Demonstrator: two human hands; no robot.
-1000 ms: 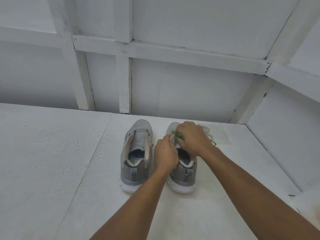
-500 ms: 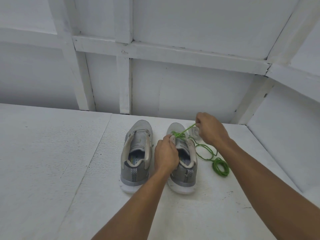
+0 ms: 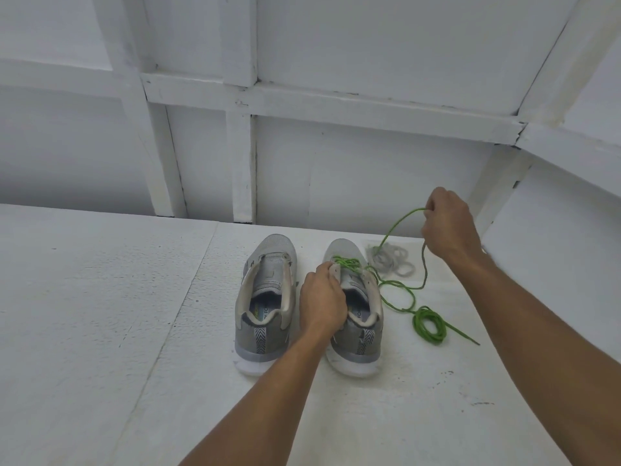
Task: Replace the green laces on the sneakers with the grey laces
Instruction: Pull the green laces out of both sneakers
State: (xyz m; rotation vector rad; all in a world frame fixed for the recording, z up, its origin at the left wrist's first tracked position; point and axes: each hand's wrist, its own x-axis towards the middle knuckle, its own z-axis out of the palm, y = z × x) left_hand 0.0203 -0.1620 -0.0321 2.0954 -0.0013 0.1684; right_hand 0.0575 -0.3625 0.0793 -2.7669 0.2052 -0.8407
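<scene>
Surface (image 3: 100,331): white, rough-textured board. A seam crosses it from 7 o'clock toward 12 o'clock, at 9 o'clock of the shoes.
Sneaker A (image 3: 265,297): grey with a white sole, heel toward 6 o'clock and toe toward 12 o'clock. It stands upright at 9 o'clock of the pair, tongue and insole showing.
Sneaker B (image 3: 361,317): matching shoe just beside Sneaker A at 3 o'clock, with the same heading. The green lace (image 3: 347,263) crosses its eyelets near the toe end.
Loose green strands: they leave Sneaker B at its 3 o'clock side and curve over the surface to a small coil at 4 o'clock of the shoe, with one tip pointing toward 4 o'clock. Whether the coil and the threaded part are one lace cannot be told.
Left hand (image 3: 322,297): reaches in from 6 o'clock between the two shoes. Its fingers curl over the eyelet edge of Sneaker B at its 9 o'clock side and grip it.
Grey laces (image 3: 391,258): loose heap on the surface at 2 o'clock of Sneaker B, just beside its toe. A green strand passes over the heap.
Right hand (image 3: 448,227): raised above the surface at 2 o'clock of Sneaker B, beyond the grey heap. Thumb and fingers pinch a loop of the green lace, and two strands fall from it toward the shoe.
Hands: well apart, each clamped on its own thing.
Wall (image 3: 336,183): white panels with white battens at 12 o'clock.
</scene>
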